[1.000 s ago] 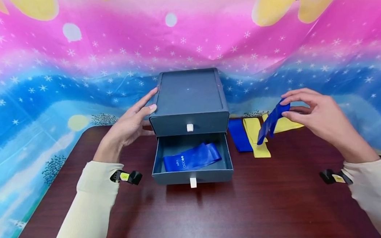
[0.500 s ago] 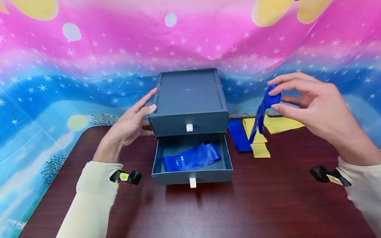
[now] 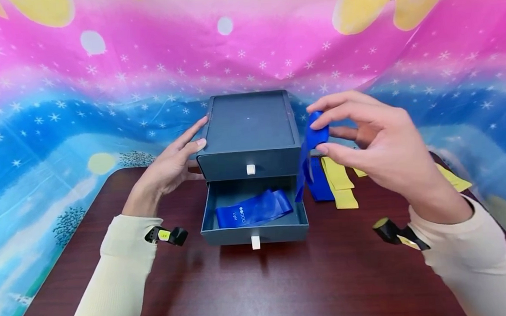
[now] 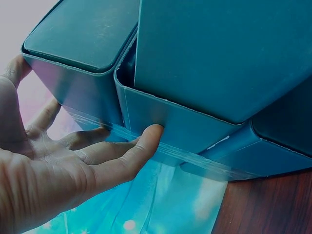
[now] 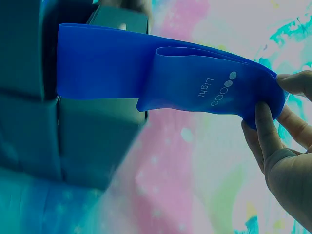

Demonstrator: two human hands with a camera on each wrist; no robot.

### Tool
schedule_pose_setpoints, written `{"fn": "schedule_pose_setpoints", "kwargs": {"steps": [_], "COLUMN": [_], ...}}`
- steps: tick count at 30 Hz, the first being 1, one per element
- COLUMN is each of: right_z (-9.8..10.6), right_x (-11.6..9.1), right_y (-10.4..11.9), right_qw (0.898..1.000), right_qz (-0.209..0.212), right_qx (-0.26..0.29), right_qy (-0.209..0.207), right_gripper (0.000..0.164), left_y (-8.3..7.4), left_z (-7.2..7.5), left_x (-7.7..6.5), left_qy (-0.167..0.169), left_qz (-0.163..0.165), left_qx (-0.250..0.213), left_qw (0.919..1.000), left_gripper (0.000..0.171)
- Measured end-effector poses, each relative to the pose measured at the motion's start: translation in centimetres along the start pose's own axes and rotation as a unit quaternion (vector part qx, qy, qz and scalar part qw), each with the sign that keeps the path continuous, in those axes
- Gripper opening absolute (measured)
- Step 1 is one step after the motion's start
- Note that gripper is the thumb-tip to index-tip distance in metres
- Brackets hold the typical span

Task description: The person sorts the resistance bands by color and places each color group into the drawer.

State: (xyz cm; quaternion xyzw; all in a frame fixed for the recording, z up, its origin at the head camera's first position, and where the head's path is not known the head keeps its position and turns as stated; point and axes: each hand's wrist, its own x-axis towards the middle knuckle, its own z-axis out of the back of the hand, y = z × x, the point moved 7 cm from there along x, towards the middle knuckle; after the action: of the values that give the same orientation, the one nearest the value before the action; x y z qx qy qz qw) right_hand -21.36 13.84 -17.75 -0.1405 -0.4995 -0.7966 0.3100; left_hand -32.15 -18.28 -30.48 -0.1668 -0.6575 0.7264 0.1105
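Note:
A dark grey two-drawer box (image 3: 251, 124) stands on the table, its lower drawer (image 3: 255, 234) pulled out. Inside that drawer lies a folded blue resistance band (image 3: 252, 210) printed "Light". My left hand (image 3: 166, 163) rests against the box's left side, fingers spread and fairly straight; in the left wrist view, fingertips (image 4: 155, 131) touch the side wall. Between thumb and fingers, my right hand (image 3: 369, 141) pinches a second blue resistance band (image 5: 195, 78), also marked "Light". It hangs folded beside the box's right front corner, its lower end near the drawer's right wall.
Right of the box, another blue band (image 3: 322, 185) and a yellow band (image 3: 340, 184) lie on the table (image 3: 261, 288). More yellow band (image 3: 454, 178) shows past my right wrist. A patterned cloth (image 3: 246, 47) hangs behind the table.
My right hand has carried the pinched blue resistance band leftward and slightly up, from over the yellow bands to the box's right side. The left hand has stayed in place.

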Motion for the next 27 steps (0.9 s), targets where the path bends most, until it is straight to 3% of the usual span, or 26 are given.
{"fn": "schedule_pose_setpoints", "kwargs": {"steps": [14,27], "right_z": [-8.2,-13.6], "right_x": [1.3,2.5], "right_y": [1.0,-0.1], "right_qw": [0.993,0.988], "right_qz": [0.029,0.034], "right_qx": [0.068,0.085], "right_qy": [0.095,0.128], "right_gripper": [0.023,0.021], "left_y": [-0.1,-0.1], "left_z": [0.0,0.0], "left_x": [0.0,0.0], "left_qy": [0.002,0.002], "left_qz": [-0.002,-0.003], "left_qx": [-0.007,-0.002], "left_qw": [1.0,1.0], "left_gripper": [0.06,0.06]}}
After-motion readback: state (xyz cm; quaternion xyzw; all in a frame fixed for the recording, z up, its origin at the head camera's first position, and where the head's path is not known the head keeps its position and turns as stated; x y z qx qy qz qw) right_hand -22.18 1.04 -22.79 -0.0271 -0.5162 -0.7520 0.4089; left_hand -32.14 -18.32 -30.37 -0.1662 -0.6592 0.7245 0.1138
